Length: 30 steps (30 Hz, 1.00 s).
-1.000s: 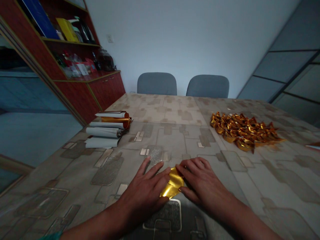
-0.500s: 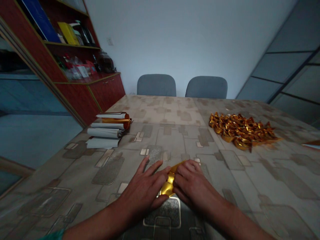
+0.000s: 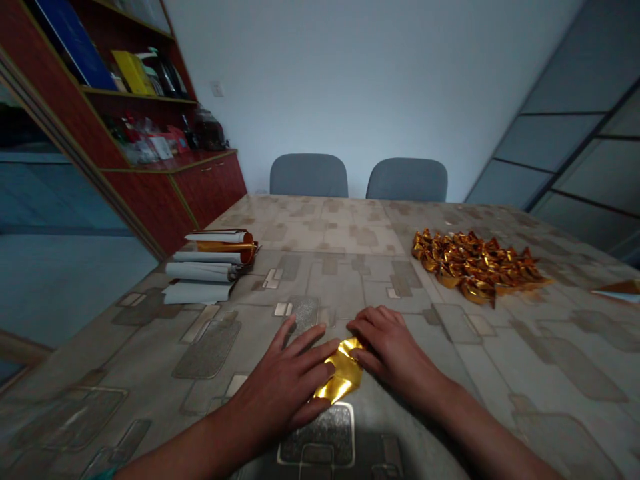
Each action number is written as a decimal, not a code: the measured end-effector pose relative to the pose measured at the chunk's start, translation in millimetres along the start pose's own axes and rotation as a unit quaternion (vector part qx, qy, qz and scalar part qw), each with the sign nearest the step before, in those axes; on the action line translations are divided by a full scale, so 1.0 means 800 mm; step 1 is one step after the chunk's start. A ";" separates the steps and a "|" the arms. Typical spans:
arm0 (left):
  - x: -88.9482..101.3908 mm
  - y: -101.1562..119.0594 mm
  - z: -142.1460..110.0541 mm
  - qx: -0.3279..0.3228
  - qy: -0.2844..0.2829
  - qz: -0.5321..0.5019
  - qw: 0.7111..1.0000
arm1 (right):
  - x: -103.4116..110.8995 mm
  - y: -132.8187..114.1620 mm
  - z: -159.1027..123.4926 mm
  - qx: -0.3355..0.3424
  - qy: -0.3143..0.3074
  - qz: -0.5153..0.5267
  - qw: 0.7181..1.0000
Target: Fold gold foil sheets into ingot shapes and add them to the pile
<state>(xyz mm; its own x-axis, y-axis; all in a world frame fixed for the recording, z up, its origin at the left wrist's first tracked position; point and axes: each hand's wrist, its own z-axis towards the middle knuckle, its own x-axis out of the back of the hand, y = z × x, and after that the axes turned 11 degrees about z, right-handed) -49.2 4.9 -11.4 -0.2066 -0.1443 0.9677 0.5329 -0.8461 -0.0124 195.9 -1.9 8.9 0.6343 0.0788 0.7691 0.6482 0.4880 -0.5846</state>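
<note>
On patterned tablecloth (image 3: 333,283), apparently steadying gold foil (image 3: 349,377) under splayed left hand (image 3: 290,379). Touching with half-curled right hand (image 3: 395,343), unclear if pinching

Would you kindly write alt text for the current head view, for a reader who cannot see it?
The left hand rests spread on a gold sheet on a patterned table, with the right hand at its right edge. Shiny gold pieces lie clustered farther right, curled sheets to the left, and two grey chairs stand beyond.
</note>
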 end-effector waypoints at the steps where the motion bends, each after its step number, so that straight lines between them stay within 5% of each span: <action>1: 0.001 -0.001 0.000 -0.003 -0.002 -0.001 1.000 | -0.003 0.001 0.000 -0.007 -0.007 -0.008 1.000; 5: 0.004 0.001 -0.001 0.022 -0.006 -0.030 0.999 | -0.006 -0.001 -0.003 -0.023 0.002 0.047 0.999; 9: 0.009 0.007 0.008 0.129 0.032 -0.168 0.977 | -0.001 -0.005 -0.004 -0.071 0.009 0.273 0.959; 14: 0.032 0.009 0.046 0.296 0.081 -0.455 0.836 | 0.006 -0.009 -0.003 -0.106 0.067 0.454 0.882; 18: 0.045 0.005 0.071 0.327 0.096 -0.517 0.785 | 0.012 -0.011 -0.006 -0.130 0.053 0.472 0.870; 21: 0.040 0.007 0.073 0.348 0.158 -0.532 0.756 | 0.012 -0.013 -0.008 -0.149 0.046 0.471 0.868; 24: 0.026 0.014 0.066 0.365 0.210 -0.628 0.654 | 0.005 -0.014 -0.010 -0.168 0.063 0.498 0.849; 27: 0.014 0.022 0.060 0.356 0.128 -0.723 0.579 | -0.005 -0.018 -0.009 -0.187 0.074 0.512 0.835; 30: 0.007 0.026 0.058 0.362 0.103 -0.731 0.569 | -0.012 -0.024 -0.007 -0.167 0.065 0.482 0.858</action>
<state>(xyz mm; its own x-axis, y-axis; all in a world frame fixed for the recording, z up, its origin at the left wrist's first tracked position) -1.0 10.2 5.7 -0.9157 0.3219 -0.2405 -0.1495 0.2828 0.9475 179.5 -17.3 11.3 0.9706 0.1983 -0.1365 -0.1337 -0.0275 -0.9906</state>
